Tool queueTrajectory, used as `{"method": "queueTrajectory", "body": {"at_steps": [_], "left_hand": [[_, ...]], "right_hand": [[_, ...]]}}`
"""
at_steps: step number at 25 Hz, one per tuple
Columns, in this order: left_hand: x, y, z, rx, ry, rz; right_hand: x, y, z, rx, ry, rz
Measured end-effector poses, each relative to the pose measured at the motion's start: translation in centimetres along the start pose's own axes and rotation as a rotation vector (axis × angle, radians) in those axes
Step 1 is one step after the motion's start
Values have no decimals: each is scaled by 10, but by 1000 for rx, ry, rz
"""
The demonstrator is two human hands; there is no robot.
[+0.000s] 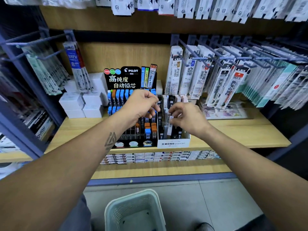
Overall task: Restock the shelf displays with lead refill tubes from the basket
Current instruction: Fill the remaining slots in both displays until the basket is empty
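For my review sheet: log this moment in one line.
right hand pinches white tube over MONO box | left hand curled at Pilot display | basket on floor

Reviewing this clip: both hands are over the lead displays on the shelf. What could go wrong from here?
1. The right hand pinches a white tube above the crowded MONO box; pushing it in may tip neighbouring tubes.
2. The left hand hangs close over the Pilot display and could knock its orange and blue tubes.

Even, bright indoor light without hard shadows; wide-angle bending toward the edges, hanging packets [283, 84] far right of the hands smeared.
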State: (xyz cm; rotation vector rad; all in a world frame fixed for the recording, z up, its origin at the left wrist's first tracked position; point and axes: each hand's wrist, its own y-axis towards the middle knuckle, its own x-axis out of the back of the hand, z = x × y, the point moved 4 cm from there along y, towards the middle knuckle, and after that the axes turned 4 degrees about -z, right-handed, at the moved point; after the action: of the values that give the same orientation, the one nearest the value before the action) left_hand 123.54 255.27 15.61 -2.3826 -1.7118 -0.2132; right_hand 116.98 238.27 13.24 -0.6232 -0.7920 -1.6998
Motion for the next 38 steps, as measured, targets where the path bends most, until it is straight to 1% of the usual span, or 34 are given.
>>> {"method": "queueTrajectory", "body": {"at_steps": [2, 4, 5, 7, 10, 12, 15, 17, 18, 19, 20, 21, 22, 23, 24, 26, 30, 34, 38], "left_hand": [[-6, -6, 3, 37, 33, 81], [-16, -13, 6, 79, 57, 199], [-20, -16, 7, 97, 45, 243], [-24, -18, 9, 128, -8, 283], [-26, -15, 11, 184, -90, 253], [-24, -14, 10, 211, -160, 192], [-19, -10, 10, 226, -300, 80], [-17, -9, 9, 243, -371, 63], [-17, -10, 10, 255, -354, 75], [-16, -10, 10, 260, -284, 83], [-14, -11, 10, 255, -191, 86], [-11, -11, 9, 240, -113, 86], [-9, -11, 8, 227, -68, 83], [-6, -10, 9, 219, -53, 80], [-4, -10, 9, 213, -52, 84], [-1, -12, 9, 201, -57, 95], [-3, -14, 9, 184, -32, 121], [-2, -15, 9, 181, -24, 134], [-2, -17, 7, 162, -10, 165]], "right_hand": [[-1, 0, 3, -49, 197, 8], [0, -2, 9, -34, 403, 36], [1, -3, 11, -22, 459, 54], [2, -6, 15, 15, 446, 74], [2, -8, 18, 62, 369, 86], [3, -6, 16, 23, 429, 82], [5, -5, 7, -159, 488, 66], [5, -6, 1, -280, 603, 68], [7, -5, -2, -305, 633, 33], [11, -3, -5, -297, 602, -11], [16, 0, -6, -253, 478, -45], [20, 3, -7, -174, 281, -47], [21, 4, -4, -83, 70, -13], [19, 4, -3, -17, -90, 33], [15, 3, -2, 24, -179, 72], [5, -2, 1, 66, -261, 107], [-15, -9, 7, 159, -399, 106], [-37, -14, 3, 184, -405, 145], [-41, -12, 1, 194, -442, 133]]}}
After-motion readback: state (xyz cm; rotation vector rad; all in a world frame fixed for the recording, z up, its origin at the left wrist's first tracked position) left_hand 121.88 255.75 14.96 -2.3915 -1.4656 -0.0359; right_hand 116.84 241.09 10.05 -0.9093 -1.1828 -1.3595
